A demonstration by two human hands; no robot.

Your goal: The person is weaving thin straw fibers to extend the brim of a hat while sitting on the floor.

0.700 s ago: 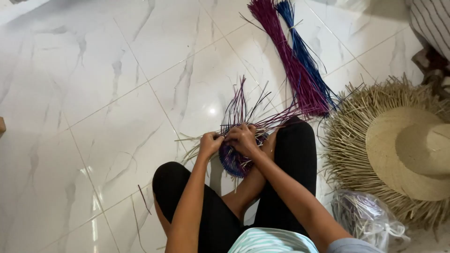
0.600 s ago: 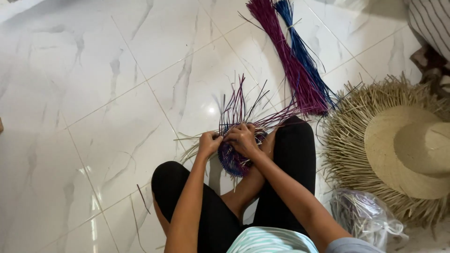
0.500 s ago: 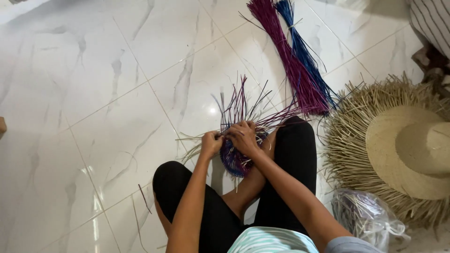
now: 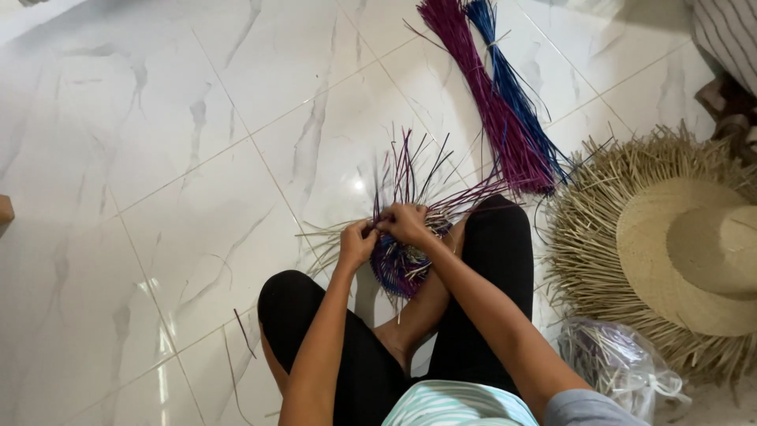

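Purple-and-straw woven piece (image 4: 400, 264) rests between knees of seated person on marble floor (image 4: 197, 158). Left hand (image 4: 357, 243) and right hand (image 4: 406, 223) pinch its loose strands at rim. Magenta and blue fibre bundles (image 4: 497, 102) lie beyond; unfinished straw hat (image 4: 670, 252) sits at right.

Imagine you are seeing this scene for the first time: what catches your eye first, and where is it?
At centre, the left hand and right hand both pinch strands of a small purple woven piece held above the lap. Behind it, magenta and blue straw bundles lie on the white marble floor; a fringed straw hat lies at right.
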